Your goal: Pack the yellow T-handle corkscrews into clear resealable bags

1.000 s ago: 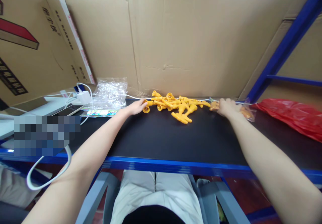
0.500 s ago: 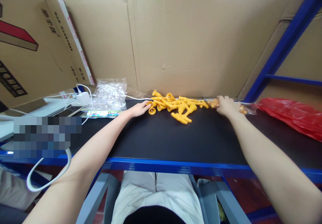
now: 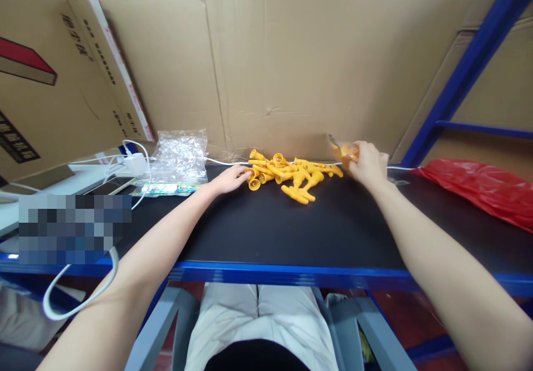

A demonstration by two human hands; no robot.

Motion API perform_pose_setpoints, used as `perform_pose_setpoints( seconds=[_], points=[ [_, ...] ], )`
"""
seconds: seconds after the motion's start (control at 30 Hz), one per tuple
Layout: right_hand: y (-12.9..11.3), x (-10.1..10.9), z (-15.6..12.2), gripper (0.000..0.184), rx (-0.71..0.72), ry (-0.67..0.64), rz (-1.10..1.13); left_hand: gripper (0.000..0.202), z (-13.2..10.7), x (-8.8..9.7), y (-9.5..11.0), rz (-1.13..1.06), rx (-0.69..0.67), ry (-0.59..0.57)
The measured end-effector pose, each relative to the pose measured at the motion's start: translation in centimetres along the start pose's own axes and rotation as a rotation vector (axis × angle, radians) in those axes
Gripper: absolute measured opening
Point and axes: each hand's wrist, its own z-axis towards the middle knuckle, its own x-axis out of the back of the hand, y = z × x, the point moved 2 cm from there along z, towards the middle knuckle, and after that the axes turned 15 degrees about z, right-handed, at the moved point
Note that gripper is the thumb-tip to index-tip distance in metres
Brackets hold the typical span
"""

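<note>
My left hand (image 3: 230,179) lies at the left end of a heap of yellow plastic pieces (image 3: 275,168); its fingers are stretched out and touch the nearest cup-shaped ends. Some of these pieces have flared, hollow ends, and others have a crossbar like a T-handle, such as the yellow T-shaped pieces (image 3: 300,190) at the front of the heap. To the right of the heap, my right hand (image 3: 368,163) is closed around a clear plastic bag (image 3: 345,153) with orange pieces inside. The bag is raised and tilted; much of it is hidden behind the fingers.
A red plastic bag (image 3: 478,190) lies at the right. A crumpled clear plastic bag (image 3: 181,154) and a colourful printed packet (image 3: 166,188) lie left, beside a white charger (image 3: 135,164) with cables. A cardboard wall (image 3: 291,71) stands behind the black tabletop (image 3: 283,232).
My right hand has lifted the bag of orange pieces from the tabletop and brought it slightly left, tilting it up. My left hand stays at the heap.
</note>
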Motion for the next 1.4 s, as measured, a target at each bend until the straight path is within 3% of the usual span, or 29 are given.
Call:
perform_pose_setpoints(
  seconds=[0.1, 0.27, 0.5, 0.7, 0.77, 0.87, 1.03, 1.27, 1.4],
  points=[
    [-0.6, -0.1, 0.2, 0.042, 0.127, 0.083, 0.044, 0.054, 0.3, -0.5, -0.1, -0.087, 0.006, 0.08],
    [-1.4, -0.3, 0.3, 0.043, 0.273, 0.177, 0.086, 0.055, 0.3, -1.1, 0.0, -0.328, 0.007, -0.008],
    [-3.4, -0.4, 0.0, 0.041, 0.405, 0.282, 0.223, 0.046, 0.2, -0.6, 1.8, -0.338, -0.055, -0.02],
    [-6.3, -1.4, -1.1, 0.041, 0.455, 0.363, 0.542, 0.045, 0.2, -0.7, 3.1, -0.334, -0.087, -0.04],
    [-7.7, -1.8, -1.7, 0.04, 0.449, 0.325, 0.649, 0.044, 0.2, -0.7, 3.2, -0.352, -0.105, -0.041],
    [-9.5, -2.4, -2.5, 0.038, 0.503, 0.161, 0.763, 0.044, 0.2, -0.7, 3.3, -0.342, -0.105, -0.033],
    [-10.2, -2.7, -3.2, 0.042, 0.596, -0.045, 0.801, 0.043, -0.1, -0.3, 3.3, -0.197, -0.08, 0.015],
    [-10.5, -2.2, -3.6, 0.047, 0.753, -0.211, 0.686, 0.07, -0.2, 1.0, 3.3, -0.086, -0.023, 0.285],
    [-10.6, -2.5, -3.5, 0.047, 0.83, -0.228, 0.696, 0.044, 0.2, 1.0, 3.3, -0.051, -0.115, 0.286]
  ],
)
